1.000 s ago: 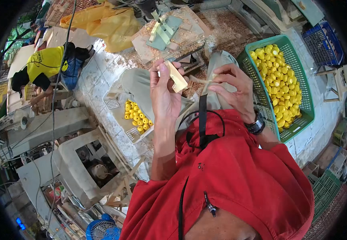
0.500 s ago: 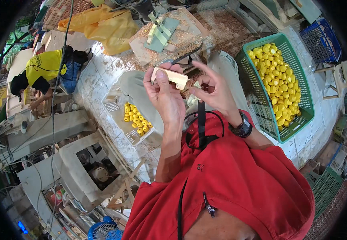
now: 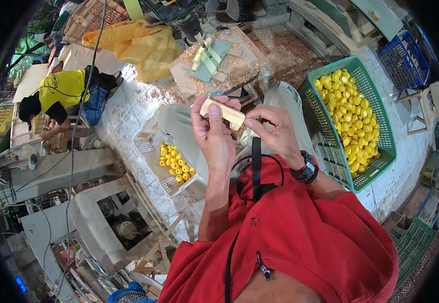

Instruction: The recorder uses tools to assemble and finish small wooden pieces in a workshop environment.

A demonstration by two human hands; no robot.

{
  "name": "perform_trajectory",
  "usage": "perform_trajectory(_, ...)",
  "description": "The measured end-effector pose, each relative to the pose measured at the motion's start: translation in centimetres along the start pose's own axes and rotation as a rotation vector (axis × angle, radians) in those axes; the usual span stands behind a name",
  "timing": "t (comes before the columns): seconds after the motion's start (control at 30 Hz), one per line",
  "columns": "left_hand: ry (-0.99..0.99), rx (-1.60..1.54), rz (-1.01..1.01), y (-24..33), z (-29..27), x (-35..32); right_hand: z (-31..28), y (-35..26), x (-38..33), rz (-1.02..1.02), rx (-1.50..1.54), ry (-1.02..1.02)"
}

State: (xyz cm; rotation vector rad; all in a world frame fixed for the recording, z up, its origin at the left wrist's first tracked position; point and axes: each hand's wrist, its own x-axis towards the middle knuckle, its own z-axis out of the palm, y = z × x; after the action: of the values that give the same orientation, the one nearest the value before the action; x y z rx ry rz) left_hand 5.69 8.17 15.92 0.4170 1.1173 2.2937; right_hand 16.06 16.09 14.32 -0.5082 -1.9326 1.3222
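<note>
So the person in the red shirt is sitting there with both hands up in front of their chest, holding a small pale wooden block [image 3: 223, 113] between them. The left hand [image 3: 214, 134] is wrapped around the near end of it, thumb laid flat on top, and the right hand [image 3: 275, 134] pinches the other end with thumb and fingertips, so both hands are closed on that one piece. There's a black watch [image 3: 305, 170] on the right wrist. Off to their right, just beside the knee, sits a green plastic basket [image 3: 381, 151] heaped with little yellow pieces [image 3: 348, 121]. Down on their left is a smaller white crate [image 3: 151, 166] with a modest pile of the same yellow bits [image 3: 175, 162] in it. Ahead of the hands there's a sawdust-covered work board [image 3: 219, 65] with some pale green strips [image 3: 206, 55] lying on it, and a yellow plastic bag [image 3: 138, 45] further back. Another person in a yellow shirt [image 3: 60, 91] is crouched well off to the left, busy at their own spot.
</note>
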Motion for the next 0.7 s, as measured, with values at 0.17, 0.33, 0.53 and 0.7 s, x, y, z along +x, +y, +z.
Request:
perform_trajectory(0.17,-0.052,0.037,0.013,-0.1,0.5,-0.3,0.7,0.2,-0.4,-0.162,0.073,0.139)
perform_trajectory(0.33,-0.112,0.490,0.382,-1.3,0.7,0.1,0.6,-1.3,-1.1,-0.062,0.289,0.074)
perform_trajectory(0.53,0.108,-0.053,-0.112,-1.5,-2.8,1.7,-1.3,-4.2,-0.8,0.034,0.669,0.276)
perform_trajectory(0.7,0.046,-0.132,-0.203,-1.0,-1.5,1.3,-2.7,2.1,-1.1,0.108,0.071,0.104)
